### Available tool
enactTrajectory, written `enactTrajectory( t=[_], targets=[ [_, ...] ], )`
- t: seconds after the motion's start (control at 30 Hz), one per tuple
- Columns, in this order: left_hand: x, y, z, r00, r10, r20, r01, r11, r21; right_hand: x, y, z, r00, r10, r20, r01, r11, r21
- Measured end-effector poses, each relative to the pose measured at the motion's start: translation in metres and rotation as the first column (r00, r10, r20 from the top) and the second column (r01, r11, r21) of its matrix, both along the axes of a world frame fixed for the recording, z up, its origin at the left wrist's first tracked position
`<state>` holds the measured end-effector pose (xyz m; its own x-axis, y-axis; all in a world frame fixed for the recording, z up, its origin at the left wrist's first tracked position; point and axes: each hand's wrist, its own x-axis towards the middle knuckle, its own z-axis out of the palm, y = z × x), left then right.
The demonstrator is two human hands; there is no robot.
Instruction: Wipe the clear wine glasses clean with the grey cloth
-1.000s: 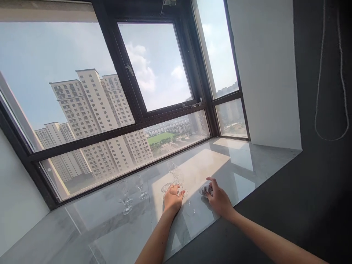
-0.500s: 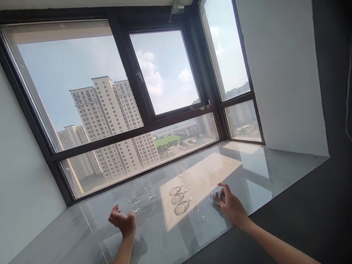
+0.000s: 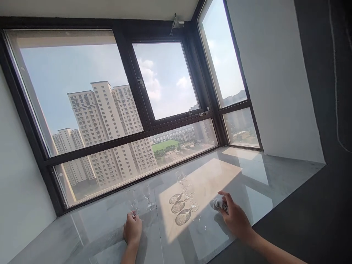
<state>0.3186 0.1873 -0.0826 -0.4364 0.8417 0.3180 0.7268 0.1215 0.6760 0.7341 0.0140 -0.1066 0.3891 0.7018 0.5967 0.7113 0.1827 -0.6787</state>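
My left hand (image 3: 133, 228) is closed, its fingertips pinched at the lower part of a clear stemmed glass (image 3: 133, 200) on the sill. Just right of that glass, another stemmed glass (image 3: 148, 198) stands upright. My right hand (image 3: 235, 217) grips a crumpled grey-white cloth (image 3: 220, 204) above the sill; a faint clear edge shows beside the cloth, but I cannot tell whether it is glass. Between my hands, more clear stemmed glasses (image 3: 194, 206) stand in a row in the sunlit patch, casting oval shadows to their left.
The glossy marble-look windowsill (image 3: 203, 238) ends at a front edge over a dark area at lower right. Dark window frames (image 3: 176, 126) rise behind the glasses. Side walls (image 3: 277, 91) close in the sill, with a thin cord (image 3: 335, 91) at far right.
My left hand has moved right to the stemmed glass and its fingers have closed there. The right hand still grips the cloth in about the same place. The view has tilted slightly.
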Motion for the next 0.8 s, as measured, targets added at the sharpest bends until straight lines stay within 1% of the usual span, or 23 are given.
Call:
enactTrajectory(
  t=[0.03, 0.07, 0.1, 0.13, 0.17, 0.2, 0.23, 0.3, 0.33, 0.37, 0.43, 0.47, 0.5, 0.53, 0.57, 0.63, 0.67, 0.73, 0.8],
  targets=[
    [0.006, -0.007, 0.002, 0.999, -0.051, -0.005, 0.051, 0.997, 0.054, -0.001, -0.002, 0.0, 1.0, -0.003, 0.03, 0.002, 1.0, 0.024],
    [0.014, -0.015, 0.003, 0.992, -0.127, -0.021, 0.129, 0.983, 0.128, -0.002, -0.003, 0.001, 0.998, -0.005, 0.062, 0.002, 0.999, 0.049],
    [0.023, -0.023, 0.004, 0.973, -0.223, -0.059, 0.23, 0.951, 0.209, -0.003, -0.005, 0.001, 0.995, -0.001, 0.1, -0.007, 0.997, 0.08],
    [0.033, -0.031, 0.005, 0.939, -0.322, -0.119, 0.343, 0.897, 0.279, -0.004, -0.008, 0.002, 0.988, 0.013, 0.152, -0.031, 0.993, 0.117],
    [0.044, -0.039, 0.005, 0.89, -0.411, -0.196, 0.455, 0.829, 0.325, -0.005, -0.01, 0.003, 0.975, 0.038, 0.221, -0.075, 0.984, 0.16],
    [0.055, -0.046, 0.005, 0.832, -0.48, -0.279, 0.554, 0.755, 0.352, -0.008, -0.013, 0.005, 0.95, 0.072, 0.304, -0.138, 0.97, 0.202],
    [0.066, -0.053, 0.005, 0.771, -0.523, -0.364, 0.634, 0.684, 0.361, -0.012, -0.016, 0.008, 0.911, 0.111, 0.396, -0.22, 0.946, 0.24],
    [0.087, -0.065, 0.007, 0.651, -0.544, -0.529, 0.751, 0.564, 0.344, -0.025, -0.023, 0.015, 0.802, 0.188, 0.568, -0.395, 0.879, 0.266],
    [0.095, -0.071, 0.008, 0.592, -0.531, -0.606, 0.793, 0.517, 0.322, -0.033, -0.027, 0.02, 0.742, 0.22, 0.634, -0.471, 0.843, 0.259],
    [0.102, -0.076, 0.011, 0.529, -0.512, -0.676, 0.831, 0.474, 0.291, -0.042, -0.03, 0.025, 0.688, 0.259, 0.678, -0.527, 0.821, 0.222],
    [0.112, -0.087, 0.015, 0.399, -0.476, -0.784, 0.894, 0.392, 0.217, -0.06, -0.034, 0.037, 0.611, 0.307, 0.73, -0.591, 0.791, 0.162],
    [0.116, -0.092, 0.017, 0.337, -0.465, -0.818, 0.92, 0.349, 0.181, -0.067, -0.036, 0.043, 0.596, 0.326, 0.734, -0.604, 0.785, 0.141],
    [0.118, -0.097, 0.019, 0.288, -0.458, -0.841, 0.939, 0.306, 0.156, -0.073, -0.036, 0.049, 0.598, 0.338, 0.727, -0.603, 0.787, 0.13],
    [0.12, -0.101, 0.02, 0.256, -0.453, -0.854, 0.953, 0.267, 0.144, -0.076, -0.035, 0.055, 0.62, 0.344, 0.705, -0.588, 0.798, 0.128],
    [0.121, -0.104, 0.022, 0.237, -0.451, -0.86, 0.961, 0.236, 0.142, -0.077, -0.034, 0.06, 0.66, 0.347, 0.666, -0.559, 0.819, 0.128],
    [0.122, -0.108, 0.023, 0.237, -0.465, -0.853, 0.967, 0.201, 0.159, -0.073, -0.031, 0.068, 0.773, 0.335, 0.539, -0.47, 0.873, 0.131],
    [0.123, -0.108, 0.023, 0.251, -0.484, -0.839, 0.965, 0.196, 0.175, -0.069, -0.029, 0.07, 0.831, 0.322, 0.455, -0.418, 0.899, 0.128],
    [0.122, -0.107, 0.021, 0.299, -0.536, -0.789, 0.953, 0.215, 0.214, -0.061, -0.026, 0.07, 0.913, 0.299, 0.278, -0.338, 0.936, 0.102],
    [0.121, -0.103, 0.017, 0.354, -0.59, -0.726, 0.934, 0.263, 0.241, -0.057, -0.026, 0.066, 0.941, 0.312, 0.132, -0.323, 0.944, 0.069]
  ],
)
